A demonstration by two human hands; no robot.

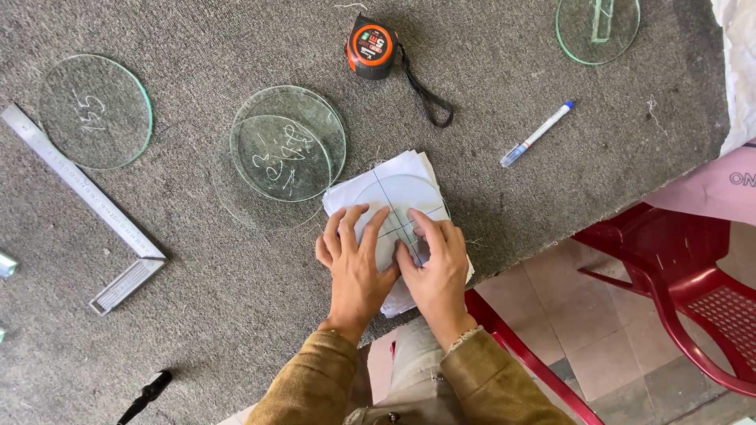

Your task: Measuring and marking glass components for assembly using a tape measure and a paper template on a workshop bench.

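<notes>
Landmark: stack of white paper [391, 177] near the table's front edge, on grey felt table cover [197, 275].

Glass disc [398, 201] lies flat on top of the paper, marked with crossed pen lines through its centre. Both hands rest on its near half. Left hand [356, 260]: fingers spread, palm down, pressing flat on the disc, not closed around anything. Right hand [435, 264]: likewise flat and open, fingertips on the disc, just beside the left hand, thumbs nearly touching.

Around the paper: two overlapping clear glass discs [287, 145] just to its left, touching its corner. Another glass disc [94, 110] well to the left, beside a metal square ruler [87, 201]. Tape measure [370, 49] beyond the paper. Marker pen [537, 134] to its right. Part of a further glass disc [598, 30] at the far right. Red plastic chair [685, 275] below the table edge, right of the paper.

Handling judgement: the disc looks thin, rigid and brittle, smooth enough to slide on loose paper. Edges may be sharp if freshly cut. Best held by the rim with both hands on opposite sides, or pressed flat from above to stop slip; avoid bending load or dropping on the tile floor.
</notes>
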